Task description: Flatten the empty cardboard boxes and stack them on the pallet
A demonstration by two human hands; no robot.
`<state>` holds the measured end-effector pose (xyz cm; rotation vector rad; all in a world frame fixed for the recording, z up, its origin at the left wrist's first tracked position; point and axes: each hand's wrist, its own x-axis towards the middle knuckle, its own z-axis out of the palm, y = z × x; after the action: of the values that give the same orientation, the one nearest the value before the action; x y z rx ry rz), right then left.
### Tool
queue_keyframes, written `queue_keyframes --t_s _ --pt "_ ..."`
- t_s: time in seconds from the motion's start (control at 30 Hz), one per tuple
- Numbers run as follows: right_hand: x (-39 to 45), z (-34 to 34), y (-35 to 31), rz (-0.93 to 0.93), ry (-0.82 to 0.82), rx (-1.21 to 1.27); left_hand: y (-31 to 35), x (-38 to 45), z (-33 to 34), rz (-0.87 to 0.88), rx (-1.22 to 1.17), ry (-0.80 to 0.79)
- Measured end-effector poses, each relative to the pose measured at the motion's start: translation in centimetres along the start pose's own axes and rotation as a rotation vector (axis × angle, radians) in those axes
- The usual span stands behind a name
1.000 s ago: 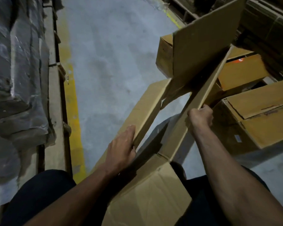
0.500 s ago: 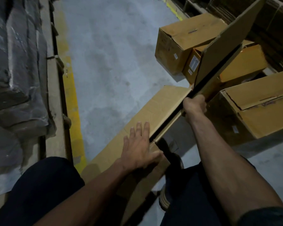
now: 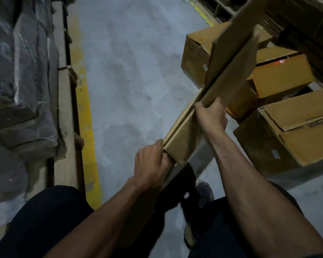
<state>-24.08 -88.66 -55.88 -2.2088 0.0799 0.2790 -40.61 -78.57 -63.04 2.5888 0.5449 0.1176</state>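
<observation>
Cardboard everywhere in this shot. We've got the flattened box (image 3: 229,71) held up off the concrete floor (image 3: 138,62), nearly edge-on to us, so it reads as a long thin slab. Its long axis runs diagonally: near end down by our legs at centre, far end pointing up and away to the right, past the top of the frame. The two layers look pressed close together along the edge facing us.

Our left hand (image 3: 151,164) is at the near end, fingers curled round the edge of the box, gripping it. Our right hand (image 3: 211,116) is further along, around the middle of the slab, fingers wrapped over the edge from the right side, also a firm hold.

Behind and to the right of the slab sit more boxes that aren't flattened: a far box (image 3: 196,53), an orange-brown box (image 3: 283,75) just beside it, and a bigger near box (image 3: 296,131) on the floor at the right.

Off to the left there's a yellow floor line (image 3: 86,116), and beyond it plastic-wrapped goods (image 3: 21,71) on a wooden pallet (image 3: 63,101).
</observation>
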Motion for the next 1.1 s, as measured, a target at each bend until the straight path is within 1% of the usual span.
queue_keyframes --t_s 0.1,0.17,0.2,0.3,0.37,0.4,0.43,0.5,0.6,0.67,0.7,0.77,0.87,0.93,0.97,1.0,1.03,1.1 --pt "-0.9 1.7 -0.2 -0.095 -0.184 -0.052 -1.4 2.1 -0.5 -0.144 -0.187 0.029" --pt "-1.4 2.9 0.5 -0.22 -0.302 -0.134 -2.0 3.2 -0.8 -0.289 -0.335 0.016" --pt "-1.5 3.4 1.1 -0.277 -0.335 -0.193 -2.2 3.6 -0.9 -0.361 -0.403 0.008" --pt "-1.4 4.0 2.7 -0.331 -0.339 -0.376 -3.1 4.7 -1.2 -0.508 -0.554 0.01" --pt "-1.4 3.7 3.3 -0.323 -0.292 -0.355 -4.0 5.8 -1.7 -0.579 -0.622 0.041" --pt "-1.3 3.4 3.5 -0.296 -0.272 -0.278 -4.6 6.5 -1.9 -0.601 -0.661 0.058" --pt "-1.3 3.2 3.6 -0.225 -0.269 -0.181 -5.3 7.2 -2.1 -0.619 -0.696 0.079" --pt "-0.9 3.0 4.2 -0.03 -0.29 -0.033 -6.3 8.7 -3.0 -0.638 -0.751 0.135" --pt "-0.3 3.4 5.6 0.25 -0.298 0.008 -6.5 10.6 -5.1 -0.648 -0.839 0.248" --pt "-0.3 3.8 6.5 0.405 -0.258 0.03 -6.5 12.3 -6.4 -0.665 -0.966 0.302" --pt "-0.5 3.9 6.9 0.465 -0.212 0.045 -6.5 13.2 -7.1 -0.674 -1.031 0.325" --pt "-0.4 3.8 7.1 0.522 -0.103 0.053 -6.4 14.9 -8.3 -0.699 -1.121 0.364" --pt "0.7 3.2 6.9 0.53 0.048 0.023 -5.9 16.9 -9.8 -0.686 -1.274 0.387" --pt "1.1 2.9 6.7 0.531 0.117 0.091 -5.7 17.8 -10.4 -0.683 -1.324 0.39" --pt "1.0 2.8 6.7 0.558 0.142 0.181 -5.7 18.2 -10.6 -0.679 -1.345 0.397" --pt "0.7 2.5 6.7 0.599 0.169 0.323 -5.7 18.6 -10.6 -0.677 -1.362 0.403" --pt "0.5 2.3 6.6 0.659 0.182 0.518 -5.6 18.9 -10.6 -0.679 -1.383 0.4" --pt "0.3 1.8 6.4 0.761 0.123 0.92 -5.5 19.6 -10.5 -0.684 -1.442 0.399"
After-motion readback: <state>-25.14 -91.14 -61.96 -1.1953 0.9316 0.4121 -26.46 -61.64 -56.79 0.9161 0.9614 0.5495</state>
